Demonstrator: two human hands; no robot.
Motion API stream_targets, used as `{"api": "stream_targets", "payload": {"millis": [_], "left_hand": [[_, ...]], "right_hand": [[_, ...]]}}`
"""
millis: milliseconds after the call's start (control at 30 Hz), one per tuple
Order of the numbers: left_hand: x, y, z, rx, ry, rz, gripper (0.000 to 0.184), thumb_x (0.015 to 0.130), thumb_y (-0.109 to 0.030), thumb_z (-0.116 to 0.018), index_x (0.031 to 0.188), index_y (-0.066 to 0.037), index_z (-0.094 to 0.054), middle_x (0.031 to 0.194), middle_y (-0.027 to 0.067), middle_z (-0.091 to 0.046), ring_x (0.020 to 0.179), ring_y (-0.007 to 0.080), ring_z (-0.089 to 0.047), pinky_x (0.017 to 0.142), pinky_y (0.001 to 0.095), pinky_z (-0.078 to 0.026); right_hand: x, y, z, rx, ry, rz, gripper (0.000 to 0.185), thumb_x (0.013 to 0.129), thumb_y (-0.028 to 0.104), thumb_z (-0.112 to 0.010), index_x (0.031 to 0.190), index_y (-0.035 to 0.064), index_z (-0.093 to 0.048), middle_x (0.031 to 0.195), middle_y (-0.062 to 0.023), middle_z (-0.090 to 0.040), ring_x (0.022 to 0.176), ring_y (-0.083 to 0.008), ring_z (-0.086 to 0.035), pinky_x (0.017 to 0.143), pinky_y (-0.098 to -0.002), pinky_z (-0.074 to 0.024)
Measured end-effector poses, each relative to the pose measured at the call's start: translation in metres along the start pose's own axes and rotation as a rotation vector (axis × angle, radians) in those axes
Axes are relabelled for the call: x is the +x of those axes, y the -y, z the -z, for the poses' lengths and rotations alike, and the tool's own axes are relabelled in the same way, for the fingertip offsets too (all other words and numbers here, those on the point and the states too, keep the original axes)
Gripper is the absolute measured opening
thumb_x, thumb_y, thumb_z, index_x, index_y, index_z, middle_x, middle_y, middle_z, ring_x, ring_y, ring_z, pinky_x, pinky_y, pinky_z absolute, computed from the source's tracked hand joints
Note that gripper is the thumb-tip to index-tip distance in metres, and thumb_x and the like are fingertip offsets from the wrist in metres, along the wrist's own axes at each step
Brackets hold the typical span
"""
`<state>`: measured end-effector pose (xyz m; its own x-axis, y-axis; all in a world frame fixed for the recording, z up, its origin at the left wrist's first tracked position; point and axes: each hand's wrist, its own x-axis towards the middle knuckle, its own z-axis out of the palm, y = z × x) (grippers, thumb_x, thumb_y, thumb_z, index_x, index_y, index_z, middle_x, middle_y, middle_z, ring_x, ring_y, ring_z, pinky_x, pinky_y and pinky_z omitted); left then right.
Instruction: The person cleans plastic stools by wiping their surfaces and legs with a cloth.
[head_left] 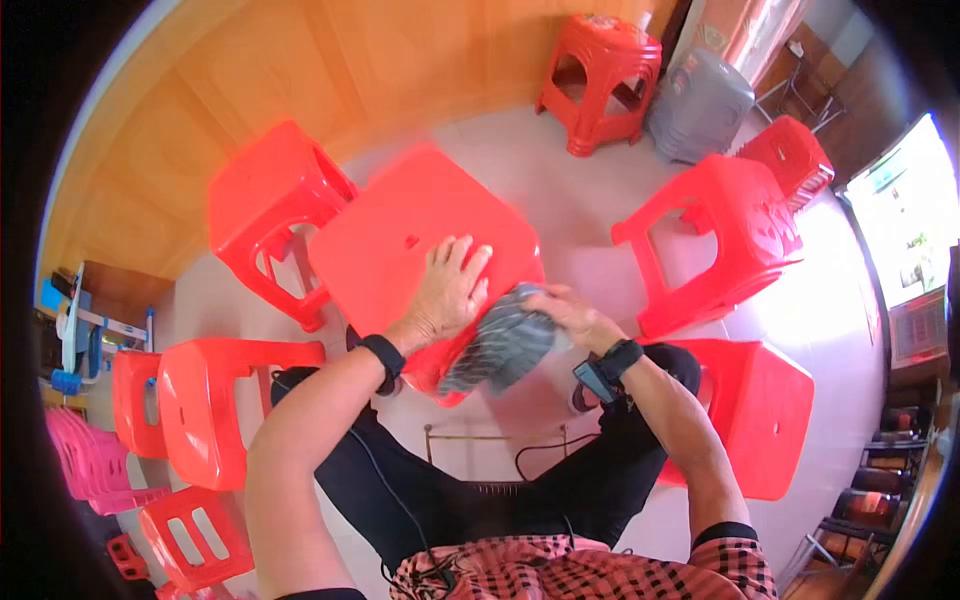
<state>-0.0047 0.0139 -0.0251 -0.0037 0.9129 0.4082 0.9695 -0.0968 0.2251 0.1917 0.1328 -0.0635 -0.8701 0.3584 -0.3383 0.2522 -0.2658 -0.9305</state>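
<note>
A red plastic stool [400,200] stands in front of me between my knees, its square seat tilted in the view. My left hand [448,290] rests on the seat, fingers stretched out and somewhat spread. In my right hand [568,312] is a grey striped cloth [515,340], gripped at its upper end. The cloth lies against the near right side of the stool and is smeared by motion. It hides part of that side.
Red stools surround me: one [265,185] at the left, one [715,235] at the right, one [765,420] by my right knee and one [205,410] at lower left. A grey stool [700,105] stands at the back. Pink chairs [90,455] sit far left.
</note>
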Motion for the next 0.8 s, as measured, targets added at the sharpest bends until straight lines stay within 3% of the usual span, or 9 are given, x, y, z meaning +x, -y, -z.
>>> {"api": "stream_targets", "payload": {"millis": [67, 233, 400, 500, 567, 667, 700, 767, 800], "left_hand": [[0.0, 0.004, -0.003, 0.035, -0.01, 0.001, 0.044, 0.084, -0.021, -0.054, 0.122, 0.001, -0.048, 0.122, 0.0246, -0.043, 0.113, 0.0405, -0.041, 0.096, 0.051, -0.034], [0.002, 0.004, -0.004, 0.054, 0.003, 0.009, 0.045, 0.084, -0.022, -0.055, 0.122, 0.0, -0.049, 0.123, 0.025, -0.043, 0.113, 0.0407, -0.041, 0.096, 0.051, -0.035], [-0.003, 0.001, 0.003, -0.009, -0.001, 0.052, 0.047, 0.081, -0.015, -0.06, 0.123, 0.001, -0.046, 0.122, 0.0245, -0.041, 0.114, 0.0415, -0.04, 0.097, 0.0509, -0.035], [-0.021, -0.01, 0.028, -0.055, 0.023, 0.158, 0.049, 0.08, -0.013, -0.061, 0.124, 0.001, -0.043, 0.12, 0.0246, -0.041, 0.113, 0.0417, -0.041, 0.097, 0.0504, -0.036], [-0.038, -0.003, 0.049, -0.075, 0.055, 0.258, 0.051, 0.08, -0.011, -0.061, 0.125, 0.001, -0.042, 0.12, 0.0245, -0.041, 0.113, 0.0416, -0.041, 0.097, 0.0495, -0.036], [-0.074, 0.024, 0.076, -0.004, -0.104, 0.367, 0.059, 0.078, -0.016, -0.064, 0.128, 0.001, -0.038, 0.119, 0.0266, -0.04, 0.111, 0.0425, -0.04, 0.096, 0.0497, -0.035], [-0.09, 0.035, 0.075, -0.008, -0.185, 0.53, 0.057, 0.081, -0.018, -0.062, 0.129, 0.001, -0.037, 0.118, 0.0271, -0.043, 0.111, 0.0418, -0.042, 0.096, 0.0484, -0.036], [-0.125, 0.059, 0.058, -0.008, -0.267, 0.691, 0.055, 0.084, -0.02, -0.06, 0.129, 0.002, -0.036, 0.117, 0.0277, -0.045, 0.11, 0.0411, -0.045, 0.095, 0.047, -0.037], [-0.146, 0.072, 0.039, -0.309, -0.294, 0.817, 0.054, 0.086, -0.022, -0.056, 0.129, 0.003, -0.035, 0.116, 0.0276, -0.048, 0.109, 0.0397, -0.048, 0.094, 0.0454, -0.039]], "right_hand": [[0.014, 0.005, 0.021, 0.388, -0.238, -0.049, 0.024, 0.083, 0.019, -0.061, 0.093, -0.0025, -0.064, 0.081, -0.0051, -0.065, 0.066, -0.0117, -0.061, 0.059, -0.0256, -0.0498], [0.015, 0.015, 0.001, 0.475, -0.298, 0.013, 0.021, 0.082, 0.016, -0.06, 0.091, -0.0032, -0.064, 0.08, -0.0082, -0.066, 0.064, -0.0138, -0.064, 0.054, -0.0276, -0.0521], [0.026, 0.013, 0.006, 0.361, -0.593, 0.253, 0.015, 0.08, 0.015, -0.062, 0.09, 0.0032, -0.063, 0.075, -0.0009, -0.06, 0.062, -0.0094, -0.056, 0.057, -0.0252, -0.047], [0.035, 0.022, 0.015, 0.508, -0.74, 0.316, 0.013, 0.08, 0.015, -0.062, 0.089, 0.0047, -0.062, 0.073, 0.0021, -0.056, 0.064, -0.0077, -0.053, 0.059, -0.0247, -0.045], [0.034, 0.034, 0.013, 0.584, -0.728, 0.361, 0.016, 0.082, 0.015, -0.061, 0.092, 0.0045, -0.063, 0.076, 0.0018, -0.057, 0.066, -0.0082, -0.054, 0.062, -0.0243, -0.0453], [0.044, 0.039, 0.023, 0.557, -0.536, 0.302, 0.028, 0.086, 0.021, -0.057, 0.107, 0.004, -0.062, 0.088, -0.0016, -0.061, 0.075, -0.012, -0.059, 0.069, -0.027, -0.05], [0.05, 0.035, 0.031, 0.56, -0.518, 0.296, 0.028, 0.086, 0.021, -0.057, 0.107, 0.004, -0.062, 0.088, -0.0016, -0.061, 0.075, -0.012, -0.059, 0.069, -0.027, -0.05], [0.06, 0.027, 0.043, 0.636, -0.222, 0.159, 0.038, 0.088, 0.025, -0.053, 0.119, 0.0039, -0.055, 0.091, -0.0073, -0.062, 0.076, -0.0172, -0.062, 0.073, -0.0329, -0.0527], [0.056, 0.03, 0.04, 0.612, -0.233, 0.128, 0.039, 0.089, 0.026, -0.052, 0.12, 0.0025, -0.055, 0.094, -0.0079, -0.063, 0.078, -0.0176, -0.063, 0.074, -0.0313, -0.0523]]}}
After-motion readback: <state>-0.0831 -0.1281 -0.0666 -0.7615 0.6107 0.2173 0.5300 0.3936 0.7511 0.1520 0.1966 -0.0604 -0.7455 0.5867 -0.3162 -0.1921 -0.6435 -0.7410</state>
